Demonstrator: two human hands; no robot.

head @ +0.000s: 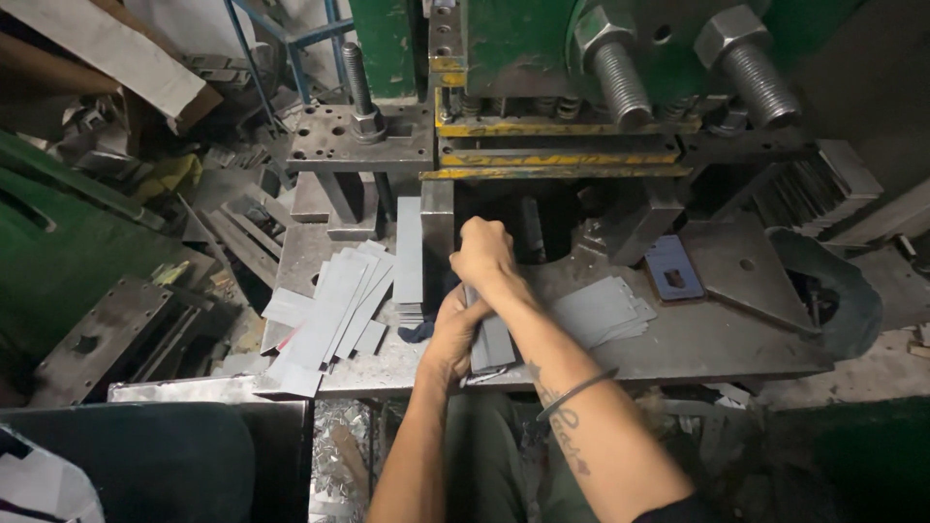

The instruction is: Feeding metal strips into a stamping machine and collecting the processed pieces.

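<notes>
Here, a stack of grey metal strips stands on edge near the front of the steel bench, just in front of the dark opening under the press. The left hand wraps around the stack from the left — fingers curled shut on its near side, thumb along the top. The right hand sits just beyond it, closed into a loose fist over the far end of the same strips; whether it pinches one strip or only presses on them cannot be told. A thin dark band circles the right forearm.

To the right of the stack, a fanned pile of flat grey blanks lies on the bench, close by but apart from the hands. To the left, a looser spread of pale sheet pieces slides toward the bench edge, and a taller neat stack stands behind it, next to a steel block.

Farther off rises the green press with its yellow-edged die plates and two large threaded bolts. On the right lie a triangular steel plate and a small bluish piece — scrap metal clutters the far left.
</notes>
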